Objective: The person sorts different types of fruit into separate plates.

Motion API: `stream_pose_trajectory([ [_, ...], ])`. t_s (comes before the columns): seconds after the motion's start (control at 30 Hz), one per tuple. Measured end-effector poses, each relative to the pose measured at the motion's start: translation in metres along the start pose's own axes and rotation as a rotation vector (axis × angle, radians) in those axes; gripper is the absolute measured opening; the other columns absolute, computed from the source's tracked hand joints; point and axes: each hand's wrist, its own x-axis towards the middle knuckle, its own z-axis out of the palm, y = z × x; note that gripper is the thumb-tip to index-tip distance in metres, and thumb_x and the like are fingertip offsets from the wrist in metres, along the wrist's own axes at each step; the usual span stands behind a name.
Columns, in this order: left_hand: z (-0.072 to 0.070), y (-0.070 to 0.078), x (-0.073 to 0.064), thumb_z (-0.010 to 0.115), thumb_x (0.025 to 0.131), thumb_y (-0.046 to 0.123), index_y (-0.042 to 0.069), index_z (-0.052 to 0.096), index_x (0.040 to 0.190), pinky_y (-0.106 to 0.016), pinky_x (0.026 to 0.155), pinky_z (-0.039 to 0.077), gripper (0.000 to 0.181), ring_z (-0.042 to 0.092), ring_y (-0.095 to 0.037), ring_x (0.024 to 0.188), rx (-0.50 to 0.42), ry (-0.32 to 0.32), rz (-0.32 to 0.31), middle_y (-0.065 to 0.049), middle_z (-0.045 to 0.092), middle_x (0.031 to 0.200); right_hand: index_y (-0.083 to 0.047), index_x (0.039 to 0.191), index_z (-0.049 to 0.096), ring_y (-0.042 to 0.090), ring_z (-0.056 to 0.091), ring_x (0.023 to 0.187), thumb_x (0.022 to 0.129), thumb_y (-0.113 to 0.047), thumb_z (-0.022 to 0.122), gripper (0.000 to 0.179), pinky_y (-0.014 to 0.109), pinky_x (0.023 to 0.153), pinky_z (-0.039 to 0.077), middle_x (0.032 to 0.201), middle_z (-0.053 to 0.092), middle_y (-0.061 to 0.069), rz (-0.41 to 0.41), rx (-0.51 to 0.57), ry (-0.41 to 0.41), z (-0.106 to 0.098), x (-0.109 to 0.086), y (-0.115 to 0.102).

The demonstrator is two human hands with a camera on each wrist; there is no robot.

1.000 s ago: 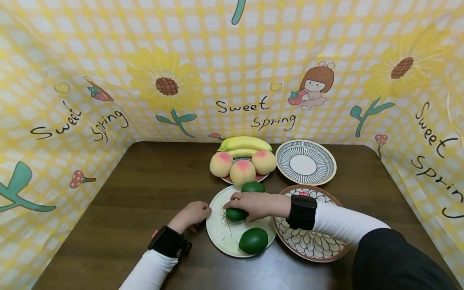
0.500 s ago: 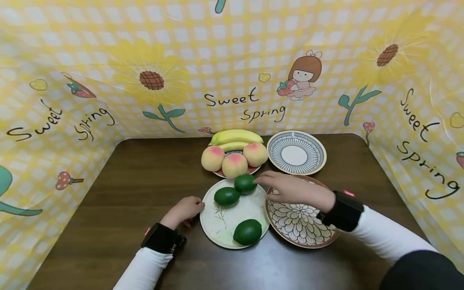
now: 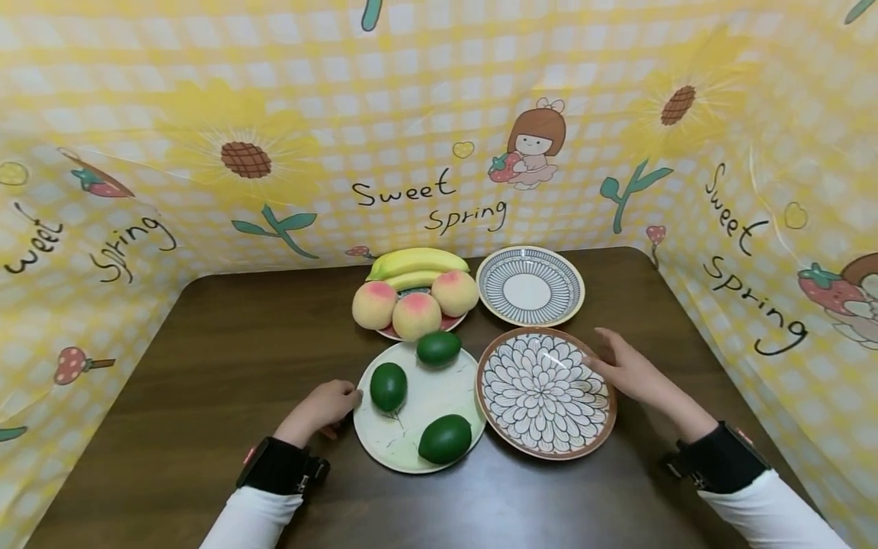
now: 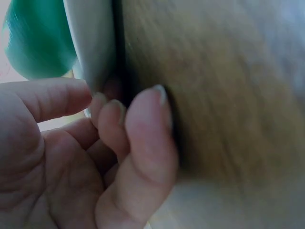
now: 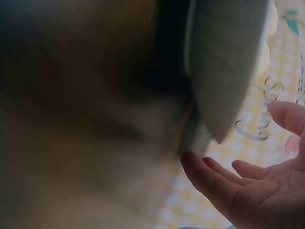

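Three dark green oval fruits (image 3: 444,439) lie on a pale round plate (image 3: 432,400) in the head view. At that plate's left rim is my left hand (image 3: 321,408). In the left wrist view its thumb and curled fingertips pinch the plate's edge, beside a green fruit (image 4: 40,40). A brown-rimmed plate with a petal pattern (image 3: 545,393) sits directly right of the pale one. My right hand (image 3: 634,374) is at its right rim with fingers spread, the fingertips over the edge. Whether they touch it I cannot tell. Nothing is held in that hand.
Behind the pale plate, a small plate (image 3: 449,323) bears bananas (image 3: 418,264) and three peaches (image 3: 417,316). A blue-and-white striped plate (image 3: 531,288) stands to its right. The plates stand close together on a dark wooden table (image 3: 274,328), with a checked yellow cloth (image 3: 384,99) behind.
My right hand has let go of a green fruit on the pale plate and moved right to the brown-rimmed plate. That fruit has turned and shifted left. My left hand stays at the rim.
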Motion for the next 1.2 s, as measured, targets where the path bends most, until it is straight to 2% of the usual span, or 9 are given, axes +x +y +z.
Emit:
stream_pose_trajectory([
  [0.13, -0.001, -0.004, -0.002, 0.044, 0.099, 0.017, 0.003, 0.054, 0.078, -0.033, 0.049, 0.055, 0.028, 0.051, -0.019, 0.056, -0.030, 0.004, 0.007, -0.007, 0.048, 0.063, 0.008, 0.154, 0.003, 0.046, 0.042, 0.135, 0.107, -0.038, 0.034, 0.073, 0.050, 0.098, 0.051, 0.153, 0.019, 0.039, 0.120, 0.367, -0.150, 0.006, -0.005, 0.018],
  [0.23, -0.003, -0.005, 0.000, 0.044, 0.098, 0.016, 0.003, 0.056, 0.077, -0.032, 0.048, 0.055, 0.028, 0.052, -0.017, 0.053, -0.046, 0.005, 0.017, -0.005, 0.047, 0.061, 0.002, 0.156, -0.006, 0.020, 0.052, 0.125, 0.109, -0.038, 0.023, 0.068, 0.039, 0.092, 0.053, 0.156, 0.013, 0.036, 0.107, 0.638, -0.256, 0.011, -0.008, 0.029],
  [0.33, -0.007, -0.005, 0.001, 0.043, 0.099, 0.017, 0.001, 0.059, 0.079, -0.032, 0.048, 0.055, 0.031, 0.051, -0.016, 0.051, -0.043, 0.001, 0.016, -0.005, 0.048, 0.060, -0.001, 0.156, -0.011, 0.001, 0.052, 0.113, 0.110, -0.036, 0.018, 0.065, 0.032, 0.091, 0.053, 0.158, 0.007, 0.035, 0.070, 0.760, -0.318, 0.015, -0.007, 0.037],
  [0.6, -0.032, 0.002, 0.003, 0.043, 0.103, 0.023, -0.003, 0.064, 0.089, -0.032, 0.051, 0.053, 0.037, 0.057, -0.018, 0.056, 0.107, -0.012, 0.040, -0.010, 0.059, 0.067, 0.003, 0.154, -0.013, -0.003, 0.055, 0.107, 0.109, -0.029, 0.016, 0.062, 0.028, 0.089, 0.053, 0.158, 0.008, 0.034, 0.112, 0.849, -0.282, 0.024, -0.011, 0.043],
  [0.7, -0.057, 0.008, 0.009, 0.044, 0.103, 0.026, -0.006, 0.063, 0.108, -0.037, 0.062, 0.054, 0.037, 0.063, -0.025, 0.071, 0.200, 0.064, 0.109, -0.017, 0.066, 0.084, 0.002, 0.154, -0.013, -0.003, 0.055, 0.106, 0.109, -0.029, 0.019, 0.064, 0.028, 0.089, 0.053, 0.151, 0.029, 0.027, 0.112, 0.871, -0.276, 0.025, -0.012, 0.045],
  [0.77, -0.076, 0.017, 0.019, 0.048, 0.103, 0.028, -0.007, 0.055, 0.126, -0.044, 0.076, 0.054, 0.043, 0.064, -0.034, 0.090, 0.225, 0.118, 0.173, -0.025, 0.066, 0.104, 0.001, 0.154, -0.014, -0.002, 0.056, 0.105, 0.109, -0.030, 0.021, 0.065, 0.028, 0.088, 0.053, 0.140, 0.045, 0.012, 0.119, 0.896, -0.272, 0.023, -0.012, 0.045],
  [0.93, -0.107, 0.046, 0.051, 0.068, 0.092, 0.028, -0.001, 0.027, 0.153, -0.062, 0.108, 0.037, 0.079, 0.035, -0.048, 0.138, 0.192, 0.153, 0.319, -0.035, 0.035, 0.149, 0.001, 0.154, -0.014, 0.000, 0.058, 0.103, 0.109, -0.028, 0.024, 0.066, 0.029, 0.085, 0.054, 0.115, 0.055, -0.015, 0.131, 0.951, -0.264, 0.021, -0.013, 0.047],
  [1.07, -0.112, 0.067, 0.074, 0.077, 0.083, 0.029, 0.004, 0.021, 0.156, -0.066, 0.114, 0.027, 0.095, 0.019, -0.053, 0.144, 0.253, 0.104, 0.371, -0.034, 0.018, 0.157, 0.001, 0.154, -0.015, 0.000, 0.058, 0.103, 0.109, -0.028, 0.024, 0.066, 0.028, 0.086, 0.054, 0.114, 0.055, -0.015, 0.132, 0.961, -0.263, 0.022, -0.013, 0.047],
  [1.2, -0.108, 0.079, 0.088, 0.079, 0.079, 0.026, 0.007, 0.028, 0.154, -0.068, 0.110, 0.030, 0.093, 0.021, -0.059, 0.138, 0.370, 0.053, 0.328, -0.035, 0.017, 0.154, 0.001, 0.154, -0.014, 0.000, 0.058, 0.103, 0.109, -0.029, 0.024, 0.066, 0.028, 0.086, 0.054, 0.115, 0.055, -0.015, 0.128, 0.960, -0.262, 0.025, -0.011, 0.044],
])
